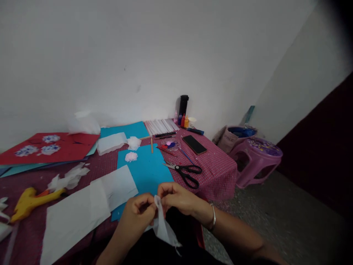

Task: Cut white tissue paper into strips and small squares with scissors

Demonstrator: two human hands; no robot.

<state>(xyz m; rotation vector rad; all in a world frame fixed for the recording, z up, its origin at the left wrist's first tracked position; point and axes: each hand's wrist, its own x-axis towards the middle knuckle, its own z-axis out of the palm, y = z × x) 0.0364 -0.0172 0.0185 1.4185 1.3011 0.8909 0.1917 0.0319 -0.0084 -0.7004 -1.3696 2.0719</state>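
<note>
Lower centre of the frame: the left hand [139, 212] and right hand [176, 198] meet fingertip to fingertip. Each pinches the upper edge of a white tissue strip [163, 228]. This two-point grip appears to steady the thin material, and its tail hangs free below the counter [217, 165] edge. Scissors [185, 173] lie beside the blue sheet [146, 171], handles nearer the person, likely for ready reach.

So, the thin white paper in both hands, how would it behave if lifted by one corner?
Probably floppy: the paper hangs limp and creased below the left hand and right hand. It looks very light, so a small draught might move it. It seems thin, like the crumpled scraps on the table, so it likely tears easily.
</note>
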